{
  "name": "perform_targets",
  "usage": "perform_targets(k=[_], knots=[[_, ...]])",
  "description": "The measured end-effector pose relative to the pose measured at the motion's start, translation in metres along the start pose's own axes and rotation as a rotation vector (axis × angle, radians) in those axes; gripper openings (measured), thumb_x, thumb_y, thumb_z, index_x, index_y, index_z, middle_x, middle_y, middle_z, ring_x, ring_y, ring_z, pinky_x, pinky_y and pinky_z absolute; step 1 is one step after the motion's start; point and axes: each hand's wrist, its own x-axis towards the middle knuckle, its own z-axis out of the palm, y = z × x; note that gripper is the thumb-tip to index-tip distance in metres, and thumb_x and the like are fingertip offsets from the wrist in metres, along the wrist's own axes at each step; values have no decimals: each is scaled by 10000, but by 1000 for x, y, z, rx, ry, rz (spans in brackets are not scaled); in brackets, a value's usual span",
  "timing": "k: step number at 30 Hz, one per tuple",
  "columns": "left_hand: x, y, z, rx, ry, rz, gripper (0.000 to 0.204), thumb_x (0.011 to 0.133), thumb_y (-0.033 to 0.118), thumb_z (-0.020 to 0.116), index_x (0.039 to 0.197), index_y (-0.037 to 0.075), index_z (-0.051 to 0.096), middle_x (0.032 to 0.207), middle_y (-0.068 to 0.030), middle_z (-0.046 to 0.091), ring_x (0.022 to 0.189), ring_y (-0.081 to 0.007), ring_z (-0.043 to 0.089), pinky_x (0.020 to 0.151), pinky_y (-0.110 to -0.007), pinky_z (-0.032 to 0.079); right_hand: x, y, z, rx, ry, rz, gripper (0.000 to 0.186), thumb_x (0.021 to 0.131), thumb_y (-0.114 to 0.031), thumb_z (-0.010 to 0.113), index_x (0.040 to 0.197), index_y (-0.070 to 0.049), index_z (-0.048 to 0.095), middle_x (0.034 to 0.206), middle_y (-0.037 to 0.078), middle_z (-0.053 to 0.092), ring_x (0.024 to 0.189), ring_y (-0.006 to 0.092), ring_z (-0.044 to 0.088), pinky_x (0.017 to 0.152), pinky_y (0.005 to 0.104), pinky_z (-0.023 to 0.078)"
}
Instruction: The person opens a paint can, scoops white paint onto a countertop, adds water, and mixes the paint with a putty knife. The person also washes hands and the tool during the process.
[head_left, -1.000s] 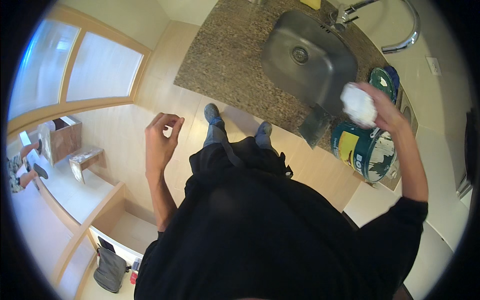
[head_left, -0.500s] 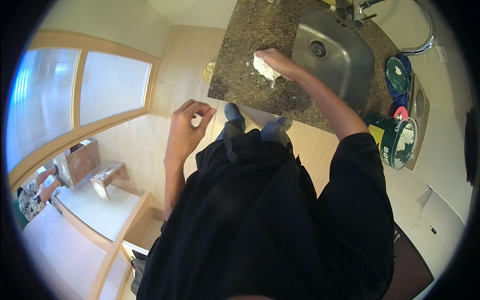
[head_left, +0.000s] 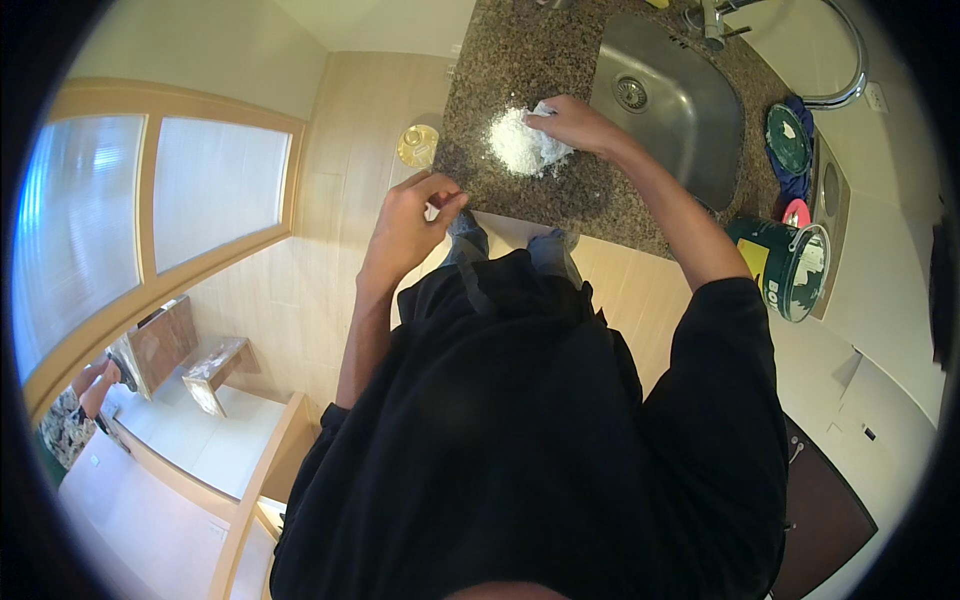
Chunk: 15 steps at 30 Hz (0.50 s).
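On the speckled stone counter, a heap of white powder spreads beside the steel sink. Over the heap's right side, my right hand has its fingers closed on a crumbly white lump, down at the counter surface. My left hand is near the counter's front left edge, thumb and fingers curled into a pinch; whether anything small is between them I cannot make out.
A green bucket, green lid and curved tap are at right. A round gold object lies on the floor. Left are framed frosted panels, a wooden step stool and another person's legs.
My right hand carried the white lump from beside the bucket leftward onto the counter, where white powder has now spread out. My left hand moved up and rightward toward the counter edge.
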Motion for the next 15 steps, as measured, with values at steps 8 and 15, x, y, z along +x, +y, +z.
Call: perform_targets(k=[8,15], knots=[[-12,-28,-22,76,61,-82,121,873,111,748,926,10,709,859,-121,693,733,-220,669,650,-333,512,-10,-5,-8,-119,56,-35,750,860,-425,731,1348,105,523,1314,284,592,1190,338,609,1000,395,472],[-15,-30,-22,50,87,-96,116,870,93,746,922,-4,710,849,-135,686,730,-225,661,634,-336,509,-16,-6,-19,22,-22,-11,824,821,-379,802,1381,131,476,1370,301,544,1231,325,583,1012,372,477]])
